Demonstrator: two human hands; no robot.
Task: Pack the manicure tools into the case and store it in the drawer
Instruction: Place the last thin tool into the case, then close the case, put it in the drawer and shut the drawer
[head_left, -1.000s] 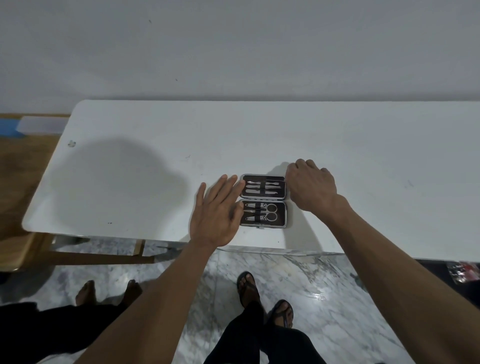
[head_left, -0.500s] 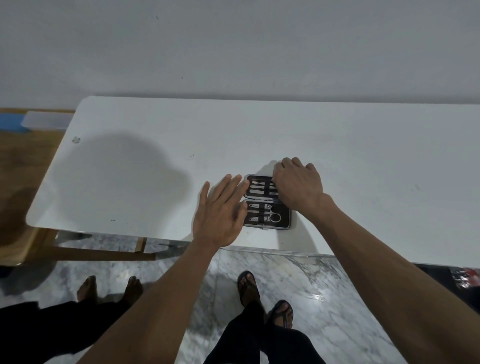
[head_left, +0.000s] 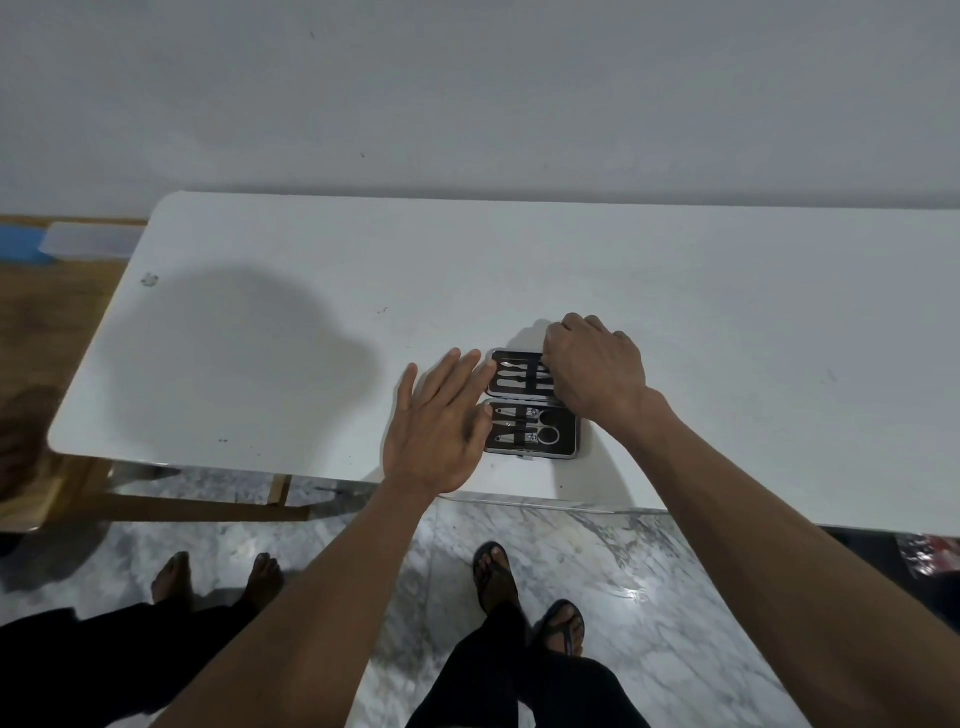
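Observation:
A small black manicure case (head_left: 566, 434) with a silver rim lies open flat on the white table (head_left: 675, 291), near its front edge. Steel tools (head_left: 524, 431) sit strapped in both halves, among them small scissors and clippers. My left hand (head_left: 441, 423) lies flat with fingers spread, its fingertips against the case's left edge. My right hand (head_left: 595, 371) is curled over the right end of the far half, fingers bent down at the case's far edge; what they touch is hidden.
A wall stands right behind the table. A second person's bare feet (head_left: 215, 577) are on the marble floor at lower left, my sandalled feet (head_left: 524, 597) below the table edge. A wooden frame (head_left: 208, 501) shows under the table's left end.
My right hand has slid left from beside the case onto the right end of its far half. My left hand has stayed at the case's left edge.

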